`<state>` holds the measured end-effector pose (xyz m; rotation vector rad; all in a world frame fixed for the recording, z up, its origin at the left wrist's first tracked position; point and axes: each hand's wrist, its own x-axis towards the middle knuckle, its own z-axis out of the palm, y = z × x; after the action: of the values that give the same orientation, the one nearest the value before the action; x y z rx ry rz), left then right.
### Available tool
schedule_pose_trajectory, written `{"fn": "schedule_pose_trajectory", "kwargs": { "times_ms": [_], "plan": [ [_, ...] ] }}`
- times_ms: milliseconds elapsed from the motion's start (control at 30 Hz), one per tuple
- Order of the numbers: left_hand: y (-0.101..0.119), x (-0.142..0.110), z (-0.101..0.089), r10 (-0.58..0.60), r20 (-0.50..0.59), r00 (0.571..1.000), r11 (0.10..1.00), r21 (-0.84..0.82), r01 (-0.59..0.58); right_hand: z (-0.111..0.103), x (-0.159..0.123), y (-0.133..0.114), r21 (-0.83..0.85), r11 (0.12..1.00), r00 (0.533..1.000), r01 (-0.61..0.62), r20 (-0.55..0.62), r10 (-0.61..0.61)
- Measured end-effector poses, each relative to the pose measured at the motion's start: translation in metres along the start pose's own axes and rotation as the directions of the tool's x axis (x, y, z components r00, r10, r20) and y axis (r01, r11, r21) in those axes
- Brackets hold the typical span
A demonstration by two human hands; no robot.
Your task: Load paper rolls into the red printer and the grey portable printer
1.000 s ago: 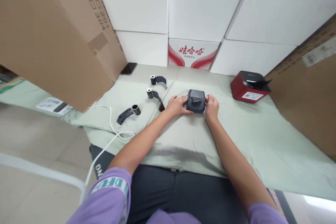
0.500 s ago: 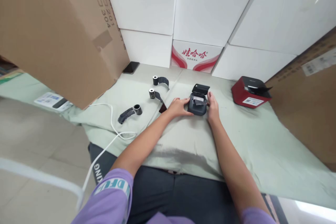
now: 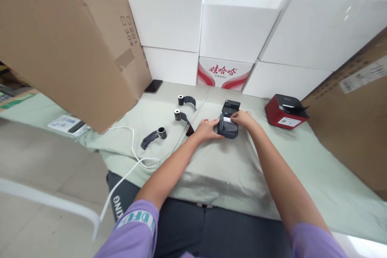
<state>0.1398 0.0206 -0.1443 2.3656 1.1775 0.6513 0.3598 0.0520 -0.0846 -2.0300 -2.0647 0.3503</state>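
Note:
A small dark grey portable printer (image 3: 230, 131) rests on the cloth, its black lid (image 3: 231, 106) flipped open at the far side. White paper (image 3: 227, 119) shows in its bay. My left hand (image 3: 207, 130) grips the printer's left side, thumb along the near edge. From the right, my right hand (image 3: 242, 119) reaches over the bay, thumb and fingers pinched at the end of the white paper; its fingertips partly hide the spot. Left of the printer lie three rolls with dark strips unrolled: a far roll (image 3: 181, 100), a middle roll (image 3: 177, 115) and a near roll (image 3: 162, 132).
A red and black box-shaped device (image 3: 286, 113) stands to the right. White boxes (image 3: 169, 18) are stacked behind. Large cardboard boxes flank both sides, one at left (image 3: 75, 44). A phone (image 3: 154, 86) lies by it, and a white cable (image 3: 133, 141) crosses the cloth's front left.
My right hand has moved from the printer's right side up over its open bay and now pinches at the paper. My left hand keeps its grip. The camera view has tilted up slightly.

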Motion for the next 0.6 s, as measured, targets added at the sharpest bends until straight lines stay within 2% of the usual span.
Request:
{"fn": "schedule_pose_trajectory", "kwargs": {
  "times_ms": [67,133,233,333,400,467,533,600],
  "plan": [
    [0.000,0.000,0.000,0.002,0.001,1.000,1.000,0.000,-0.002,-0.004,0.009,-0.008,0.019,1.000,0.997,-0.010,0.082,0.009],
    [0.001,-0.001,-0.001,-0.001,0.004,1.000,1.000,0.000,0.001,-0.007,0.012,-0.013,0.030,1.000,0.998,-0.009,0.063,0.007],
    [0.003,-0.001,-0.003,-0.010,0.006,1.000,1.000,0.006,0.010,-0.014,0.003,-0.018,0.045,0.999,1.000,-0.014,-0.019,0.015],
    [0.005,-0.001,-0.007,-0.014,0.016,1.000,1.000,0.016,0.014,-0.033,-0.012,-0.027,0.138,0.990,0.975,-0.031,-0.213,0.061],
    [0.006,-0.001,-0.008,-0.015,0.037,0.999,1.000,0.026,0.014,-0.048,-0.021,-0.042,0.305,0.950,0.929,0.074,-0.368,0.046],
    [0.007,0.000,-0.009,-0.009,0.039,0.999,0.999,0.032,0.007,-0.060,-0.026,-0.063,0.483,0.825,0.890,0.294,-0.453,-0.051],
    [0.007,0.001,-0.008,-0.007,0.036,0.999,0.999,0.040,0.005,-0.064,-0.023,-0.089,0.576,0.687,0.862,0.443,-0.484,-0.149],
    [0.007,0.001,-0.008,-0.024,0.051,0.998,0.998,0.054,0.022,-0.060,-0.012,-0.115,0.576,0.654,0.853,0.490,-0.471,-0.224]
  ]
}}
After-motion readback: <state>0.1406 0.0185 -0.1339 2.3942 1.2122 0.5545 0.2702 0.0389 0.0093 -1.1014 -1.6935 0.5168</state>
